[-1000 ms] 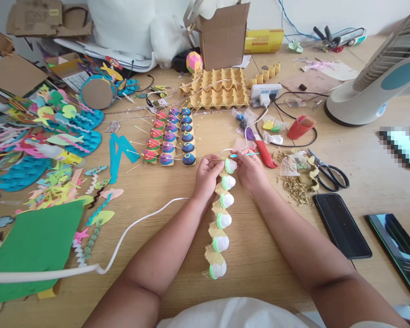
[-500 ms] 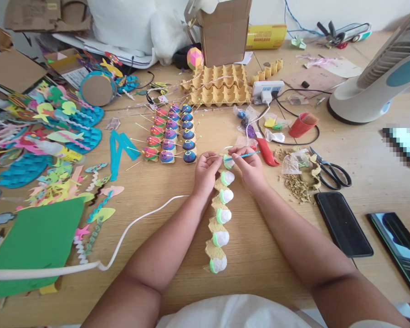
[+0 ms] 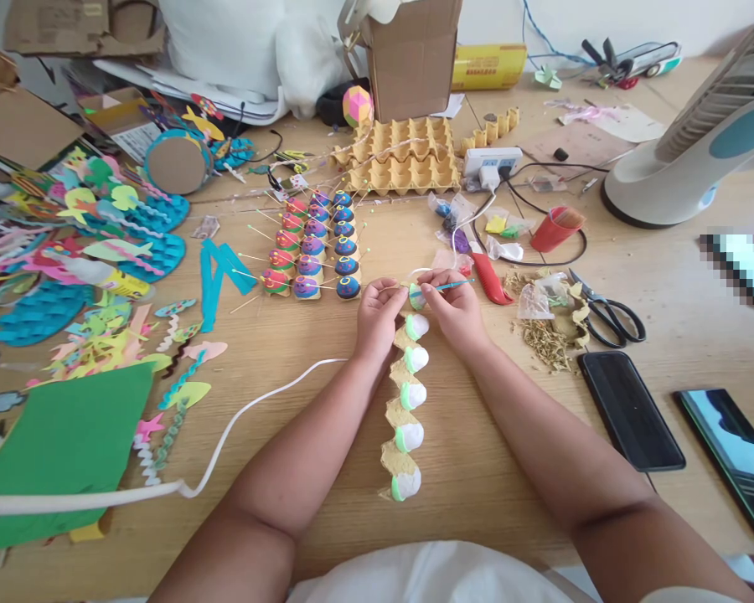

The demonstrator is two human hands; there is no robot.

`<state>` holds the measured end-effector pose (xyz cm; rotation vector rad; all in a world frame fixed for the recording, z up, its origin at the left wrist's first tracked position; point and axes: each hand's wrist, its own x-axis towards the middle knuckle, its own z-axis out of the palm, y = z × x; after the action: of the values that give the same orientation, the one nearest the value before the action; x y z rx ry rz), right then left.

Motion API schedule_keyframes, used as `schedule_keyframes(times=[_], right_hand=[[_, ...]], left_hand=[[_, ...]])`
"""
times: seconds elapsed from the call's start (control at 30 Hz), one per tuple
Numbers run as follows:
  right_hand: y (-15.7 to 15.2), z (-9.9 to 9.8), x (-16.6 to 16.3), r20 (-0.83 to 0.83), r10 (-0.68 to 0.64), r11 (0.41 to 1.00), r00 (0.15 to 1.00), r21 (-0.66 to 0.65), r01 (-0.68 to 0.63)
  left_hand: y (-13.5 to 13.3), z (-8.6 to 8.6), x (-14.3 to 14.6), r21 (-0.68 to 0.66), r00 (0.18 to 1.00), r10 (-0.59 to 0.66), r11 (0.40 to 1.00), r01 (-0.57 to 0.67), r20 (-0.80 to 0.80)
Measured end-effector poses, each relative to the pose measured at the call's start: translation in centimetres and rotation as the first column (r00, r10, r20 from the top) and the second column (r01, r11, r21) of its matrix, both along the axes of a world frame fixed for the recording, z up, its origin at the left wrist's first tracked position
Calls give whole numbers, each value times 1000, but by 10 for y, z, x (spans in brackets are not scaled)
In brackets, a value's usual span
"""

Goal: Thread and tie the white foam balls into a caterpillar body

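Observation:
A strip of egg carton [image 3: 398,458] runs along the table from my hands toward my body, its cups covered in white and light green clay [image 3: 410,437]. My left hand [image 3: 380,314] is closed on the far end of the strip, fingertips pinched beside the last cup. A thin blue stick-like tool [image 3: 457,286] lies in the pinched fingers of my right hand [image 3: 456,314]. The tool's left tip meets the green and white clay on that farthest cup [image 3: 417,296], which my fingers partly hide.
Rows of painted egg-cup figures [image 3: 310,265] with pins stand beyond my left hand. Egg trays [image 3: 405,174], a power strip [image 3: 491,158] and a fan [image 3: 672,159] are behind. To the right lie scissors [image 3: 612,318] and a phone [image 3: 632,410]; green sheet [image 3: 69,444] and white cable [image 3: 239,419] at left.
The near end of the carton strip has swung slightly to the right. Both hands stay at the far cup, and the blue tool has shifted slightly left, with its tip still on the clay.

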<state>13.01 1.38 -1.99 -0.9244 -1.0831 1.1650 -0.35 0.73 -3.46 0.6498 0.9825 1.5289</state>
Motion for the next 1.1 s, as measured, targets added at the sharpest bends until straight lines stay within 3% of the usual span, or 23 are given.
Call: schedule_keyframes(times=[0.23,0.5,0.77,1.1], right_hand=[[-1,-2,2,-131,24,999,991,-33,-28],[-2,1,2,38,43,998,998,35,-44],[0,-4,3,-70,24,1000,997,5,-24],[0,-8,0,-69,-27,999,997,19,28]], left_hand=[[2,-1,0,-24,1000,15,1000,-15,0],[2,1,0,-35,1000,20,999,-20,14],[3,1,-2,-42,999,19,999,-18,31],[1,1,-2,-17,999,26,1000,-25,48]])
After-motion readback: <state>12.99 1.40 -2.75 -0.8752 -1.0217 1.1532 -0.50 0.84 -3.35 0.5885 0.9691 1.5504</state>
